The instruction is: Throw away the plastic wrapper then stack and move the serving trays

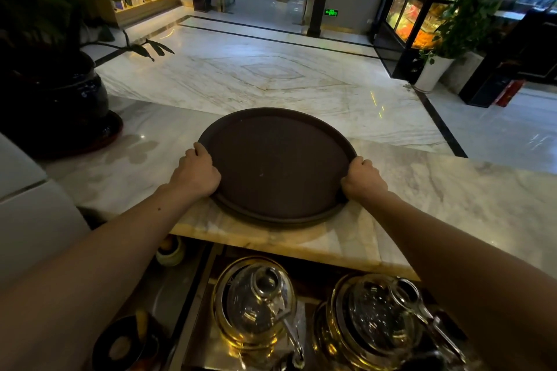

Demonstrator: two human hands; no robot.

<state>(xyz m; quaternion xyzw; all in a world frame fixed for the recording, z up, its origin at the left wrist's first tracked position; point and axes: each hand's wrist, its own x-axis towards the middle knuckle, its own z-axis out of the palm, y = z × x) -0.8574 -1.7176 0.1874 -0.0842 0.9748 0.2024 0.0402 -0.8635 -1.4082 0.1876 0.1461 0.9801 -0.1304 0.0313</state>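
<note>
a pale marble counter (452,199) runs under both hands, with the marble floor (271,69) spreading out beyond the fingertips. off to the far left of the left hand stands a big dark pot (54,105) holding a plant.

between the two hands sit the round brown trays (277,166), stacked: the top tray lies on a second one whose rim shows along the near edge, just under it. the stack rests on the counter, near its front edge.

below the wrists, on a lower shelf, two glass teapots (256,304) stand side by side, one under each forearm.

the left hand (197,173) grips the stack's left rim, fingers curled together over the edge and thumb along the side. the right hand (363,179) grips the right rim the same way, fingers closed over the edge, knuckles up. both hands are clamped on the stack; whether the fingers reach under the lower tray cannot be told. no wrapper shows near either hand.
</note>
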